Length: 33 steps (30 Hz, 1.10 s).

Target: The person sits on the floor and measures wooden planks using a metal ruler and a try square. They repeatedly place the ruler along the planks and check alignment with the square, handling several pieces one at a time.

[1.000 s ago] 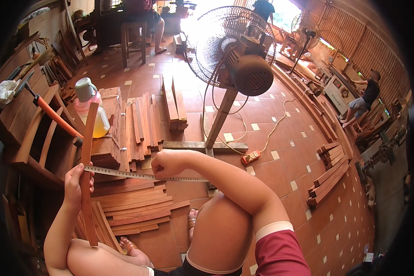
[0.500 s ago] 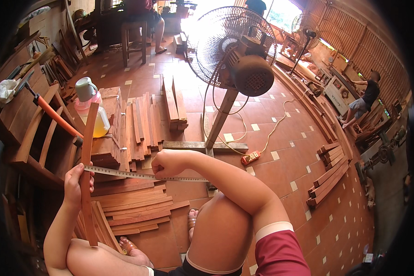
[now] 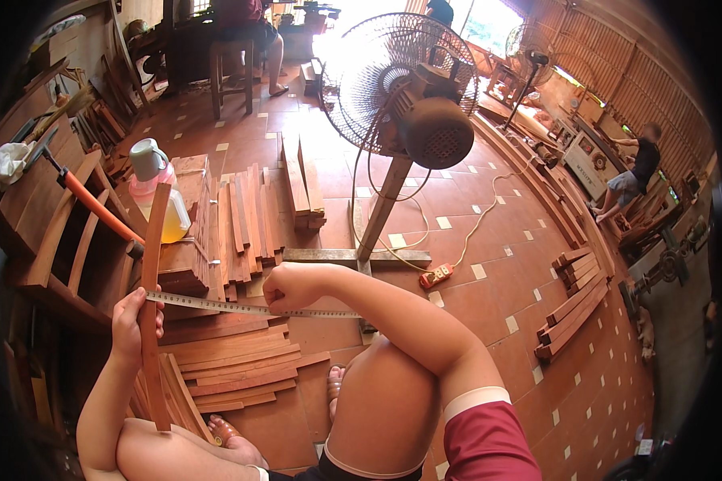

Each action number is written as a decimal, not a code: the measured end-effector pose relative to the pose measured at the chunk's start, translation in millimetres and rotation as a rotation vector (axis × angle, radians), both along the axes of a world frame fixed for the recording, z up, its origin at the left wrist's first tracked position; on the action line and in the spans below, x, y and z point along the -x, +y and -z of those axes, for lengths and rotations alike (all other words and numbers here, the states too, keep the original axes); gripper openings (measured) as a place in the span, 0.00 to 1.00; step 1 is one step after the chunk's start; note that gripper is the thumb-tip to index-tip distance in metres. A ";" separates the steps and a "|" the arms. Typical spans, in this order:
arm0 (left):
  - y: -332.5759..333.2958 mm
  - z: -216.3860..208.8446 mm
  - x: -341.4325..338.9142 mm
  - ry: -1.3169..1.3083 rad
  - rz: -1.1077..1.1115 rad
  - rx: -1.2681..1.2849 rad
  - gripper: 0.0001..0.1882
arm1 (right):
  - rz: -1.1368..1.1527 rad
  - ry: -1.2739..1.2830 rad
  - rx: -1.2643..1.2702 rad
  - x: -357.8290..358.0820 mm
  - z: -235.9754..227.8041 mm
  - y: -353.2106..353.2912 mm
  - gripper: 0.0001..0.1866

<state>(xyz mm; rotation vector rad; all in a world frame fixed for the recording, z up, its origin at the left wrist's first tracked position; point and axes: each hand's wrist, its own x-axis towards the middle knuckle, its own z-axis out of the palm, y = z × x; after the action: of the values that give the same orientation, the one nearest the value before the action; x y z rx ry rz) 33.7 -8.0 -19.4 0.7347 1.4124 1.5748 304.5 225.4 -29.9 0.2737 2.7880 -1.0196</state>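
Note:
My left hand [image 3: 127,327] grips a long, slightly curved wooden slat [image 3: 153,365] that stands nearly upright, its lower end by my left thigh. A thin metal ruler [image 3: 212,305] with black markings runs rightward from the slat, its left end by my left fingertips. My right hand [image 3: 290,285] is closed on the ruler about midway along, the fingers pinched downward. Beyond it the ruler continues under my right forearm. Below the ruler, several curved wooden slats [image 3: 237,365] lie fanned out on the floor beside my feet.
A large pedestal fan [image 3: 437,124] stands ahead, its cord leading to an orange power strip [image 3: 436,276]. Left are an orange-handled tool [image 3: 96,204], a wooden frame [image 3: 52,276] and a jug of yellow liquid [image 3: 174,222]. More stacked wood [image 3: 571,317] lies right; other people are farther off.
Almost nothing differs. The whole view has shifted very slightly, while both hands keep their hold on the slat and the ruler.

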 end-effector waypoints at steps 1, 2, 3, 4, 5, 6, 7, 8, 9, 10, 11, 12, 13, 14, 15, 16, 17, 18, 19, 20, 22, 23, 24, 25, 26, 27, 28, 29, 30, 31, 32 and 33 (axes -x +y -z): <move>-0.7 -0.7 -0.2 -0.002 -0.005 0.004 0.19 | -0.001 0.000 0.000 0.5 -0.7 -0.3 0.09; -0.3 0.0 0.2 -0.003 -0.002 0.003 0.19 | 0.001 -0.002 -0.001 0.1 -2.3 -1.1 0.09; 0.0 1.2 1.0 -0.004 -0.001 0.003 0.19 | 0.002 -0.003 -0.001 -0.1 -3.2 -1.4 0.09; 0.0 1.8 1.6 -0.004 0.000 0.002 0.19 | 0.005 -0.003 -0.004 -0.3 -3.2 -1.3 0.09; -0.2 1.6 1.1 -0.009 -0.001 0.002 0.19 | 0.006 -0.003 -0.007 -0.2 -2.9 -1.5 0.09; 0.0 0.6 -0.3 -0.014 -0.003 0.001 0.19 | 0.007 -0.002 -0.009 0.0 -2.5 -1.6 0.09; 0.1 -0.4 -1.3 -0.019 -0.006 0.000 0.19 | 0.006 0.002 -0.009 0.1 -1.0 -0.9 0.09; 0.0 -0.3 -1.0 -0.020 -0.006 0.000 0.19 | 0.003 0.006 -0.009 0.5 0.6 -0.2 0.09; 0.5 0.8 -0.5 -0.022 -0.006 0.000 0.18 | 0.000 0.010 -0.008 0.7 1.8 0.3 0.09; 1.1 1.8 -0.1 -0.024 -0.007 0.000 0.18 | 0.000 0.013 -0.006 0.3 2.6 0.8 0.09; 0.8 3.2 0.5 -0.026 -0.008 -0.004 0.18 | -0.003 0.017 -0.002 0.5 3.0 0.7 0.09; 0.7 4.5 0.9 -0.028 -0.010 -0.007 0.18 | -0.006 0.020 0.002 0.7 3.1 0.6 0.09; 0.2 4.5 1.0 -0.031 -0.012 -0.011 0.18 | -0.002 0.013 0.001 1.0 3.0 0.3 0.09; -0.7 1.7 0.7 -0.031 0.002 -0.013 0.19 | 0.000 0.006 0.001 1.9 2.5 -0.3 0.09; -1.2 -0.1 0.1 -0.032 0.003 -0.014 0.19 | 0.001 0.000 0.000 2.3 2.1 -0.7 0.10; -1.1 -1.0 -0.8 -0.032 0.004 -0.016 0.19 | 0.004 -0.003 -0.002 2.0 1.7 -0.8 0.10; -1.2 -1.8 -1.0 -0.032 0.005 -0.017 0.19 | 0.007 -0.004 -0.005 1.6 1.0 -0.7 0.10; -1.2 -2.1 -1.1 -0.025 0.010 -0.020 0.19 | 0.009 -0.005 -0.008 1.6 0.3 -0.7 0.10; -2.3 -3.3 -1.6 -0.022 0.005 -0.016 0.19 | 0.014 -0.010 0.006 1.6 -0.9 -1.7 0.10; -1.9 -4.3 -2.8 -0.021 0.004 -0.014 0.20 | 0.023 -0.015 0.019 0.2 -2.9 -2.6 0.10; -2.9 -4.9 -2.2 -0.011 0.002 -0.013 0.20 | 0.024 -0.017 0.028 1.5 -4.2 -3.8 0.10; -2.9 -4.2 -1.5 -0.011 0.003 -0.011 0.20 | 0.020 -0.015 0.024 1.2 -4.6 -3.8 0.10; -2.9 -3.6 -0.9 -0.010 0.004 -0.009 0.20 | 0.016 -0.013 0.020 1.6 -4.9 -3.9 0.10; -3.0 -3.5 -0.4 -0.010 0.006 -0.007 0.20 | 0.020 -0.022 0.023 2.5 -5.0 -3.8 0.10; -3.2 -3.6 -0.4 -0.009 0.006 -0.007 0.20 | 0.025 -0.031 0.026 3.0 -4.7 -3.2 0.11; -3.2 -3.8 -0.6 -0.007 0.006 -0.007 0.19 | 0.030 -0.041 0.028 3.3 -4.2 -2.6 0.11; -3.1 -4.0 -0.9 -0.006 0.007 -0.007 0.19 | 0.025 -0.039 0.028 3.4 -3.1 -1.9 0.11; -3.1 -4.6 -1.2 -0.005 0.007 -0.006 0.19 | 0.021 -0.037 0.028 3.4 -2.2 -1.2 0.11; -3.0 -5.3 -1.7 -0.004 0.008 -0.005 0.19 | 0.017 -0.035 0.027 3.2 -1.8 -0.8 0.11; -2.7 -5.7 -1.9 -0.002 0.009 -0.004 0.19 | 0.018 -0.034 0.031 2.8 -1.9 -0.8 0.10; -2.7 -5.5 -1.6 -0.002 0.009 -0.004 0.19 | 0.018 -0.031 0.034 2.7 -2.3 -1.0 0.10; -2.8 -4.9 -1.2 -0.002 0.009 -0.004 0.19 | 0.019 -0.029 0.038 2.5 -2.5 -1.1 0.10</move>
<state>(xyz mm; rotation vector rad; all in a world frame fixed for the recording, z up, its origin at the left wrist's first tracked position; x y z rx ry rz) 34.8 -10.8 -14.5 0.7404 1.4035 1.5717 302.1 224.3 -27.4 0.3079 2.7416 -1.0633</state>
